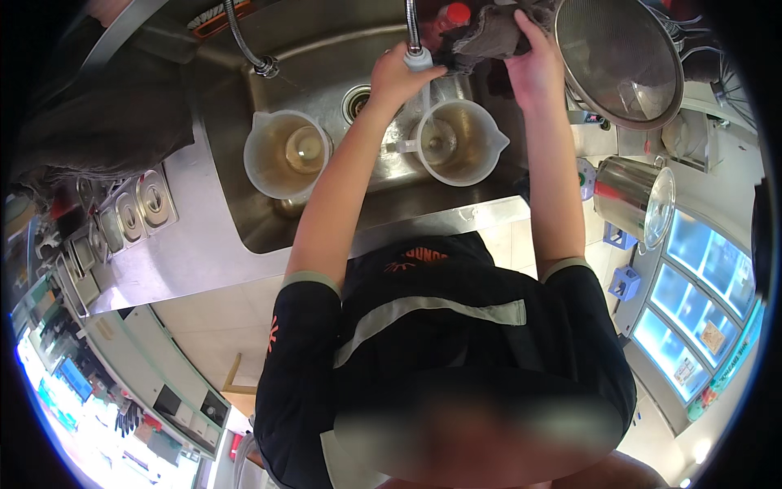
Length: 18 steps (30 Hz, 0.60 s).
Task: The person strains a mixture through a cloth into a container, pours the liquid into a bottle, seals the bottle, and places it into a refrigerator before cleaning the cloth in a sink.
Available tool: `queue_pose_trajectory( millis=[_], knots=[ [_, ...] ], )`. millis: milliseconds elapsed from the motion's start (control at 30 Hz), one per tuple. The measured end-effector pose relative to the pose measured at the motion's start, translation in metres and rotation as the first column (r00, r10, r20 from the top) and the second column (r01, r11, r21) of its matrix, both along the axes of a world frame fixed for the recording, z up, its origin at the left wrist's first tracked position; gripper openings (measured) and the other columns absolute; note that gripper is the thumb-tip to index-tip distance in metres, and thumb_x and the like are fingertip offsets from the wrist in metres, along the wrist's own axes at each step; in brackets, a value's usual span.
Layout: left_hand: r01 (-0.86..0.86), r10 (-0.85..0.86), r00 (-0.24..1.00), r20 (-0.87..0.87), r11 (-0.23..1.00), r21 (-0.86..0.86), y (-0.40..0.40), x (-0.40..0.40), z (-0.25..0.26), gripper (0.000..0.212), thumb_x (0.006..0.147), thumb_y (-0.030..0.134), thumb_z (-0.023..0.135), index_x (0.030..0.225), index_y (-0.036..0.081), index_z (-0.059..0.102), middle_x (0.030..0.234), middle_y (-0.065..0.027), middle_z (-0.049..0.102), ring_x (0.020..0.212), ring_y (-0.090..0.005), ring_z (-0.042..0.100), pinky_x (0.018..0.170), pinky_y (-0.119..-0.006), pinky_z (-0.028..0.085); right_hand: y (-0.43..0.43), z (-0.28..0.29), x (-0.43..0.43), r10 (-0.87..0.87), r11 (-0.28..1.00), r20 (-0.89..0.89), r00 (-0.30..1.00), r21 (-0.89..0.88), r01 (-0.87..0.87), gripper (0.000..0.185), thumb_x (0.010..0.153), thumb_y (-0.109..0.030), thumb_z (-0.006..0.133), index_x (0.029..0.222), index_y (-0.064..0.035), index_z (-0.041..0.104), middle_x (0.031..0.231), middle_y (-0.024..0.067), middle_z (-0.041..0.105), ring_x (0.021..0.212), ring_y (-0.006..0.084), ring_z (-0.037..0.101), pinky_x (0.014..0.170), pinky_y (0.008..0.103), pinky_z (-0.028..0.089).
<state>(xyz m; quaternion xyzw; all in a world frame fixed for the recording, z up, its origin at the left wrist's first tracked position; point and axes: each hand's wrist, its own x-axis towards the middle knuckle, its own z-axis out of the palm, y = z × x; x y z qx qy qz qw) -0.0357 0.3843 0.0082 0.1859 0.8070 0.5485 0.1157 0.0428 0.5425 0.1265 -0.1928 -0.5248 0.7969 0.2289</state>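
Observation:
My left hand [400, 76] grips the white nozzle [418, 59] at the end of a flexible metal faucet hose [413, 24]. Water runs from it into a translucent plastic measuring jug [470, 147], whose handle points left and spout points right. A second translucent jug [259, 153] stands on the left of the stainless steel sink [342, 226], with a little clear liquid at its bottom. My right hand [537, 67], raised at the sink's right back, holds a dark grey cloth [492, 36] between thumb and fingers.
A red-capped bottle [455, 15] stands behind the cloth. A large mesh strainer [620, 61] is close beside my right hand, with whisks [727, 85] beyond. Another hose [247, 36] hangs at the back left. Lidded steel containers [153, 198] line the left counter; a steel pot [629, 192] stands right.

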Motion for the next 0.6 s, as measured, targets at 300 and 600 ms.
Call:
queue_pose_trajectory(
  millis=[300, 600],
  knots=[
    [-0.106, 0.116, 0.948, -0.296, 0.993, 0.047, -0.028, -0.012, 0.012, 0.020, 0.058, 0.017, 0.071, 0.072, 0.006, 0.062, 0.066, -0.0076, 0.063, 0.063, -0.0241, 0.063, 0.064, -0.034, 0.050, -0.050, -0.128, 0.004, 0.176, 0.948, 0.377, 0.909, -0.315, -0.052, 0.029, 0.079, -0.004, 0.058, 0.108, -0.0062, 0.055, 0.101, 0.0071, 0.061, 0.092, 0.0188, 0.059, 0.079, 0.0362, 0.050],
    [-0.112, 0.175, 0.878, -0.446, 0.980, 0.166, -0.034, -0.028, 0.020, 0.021, 0.052, 0.020, 0.068, 0.068, 0.008, 0.061, 0.063, -0.0094, 0.061, 0.060, -0.0324, 0.059, 0.059, -0.039, 0.050, -0.143, -0.181, 0.022, 0.243, 0.887, 0.573, 0.783, -0.458, 0.060, 0.025, 0.077, 0.003, 0.054, 0.102, -0.0031, 0.052, 0.096, 0.0089, 0.059, 0.088, 0.0205, 0.056, 0.079, 0.0392, 0.048]
  ],
)
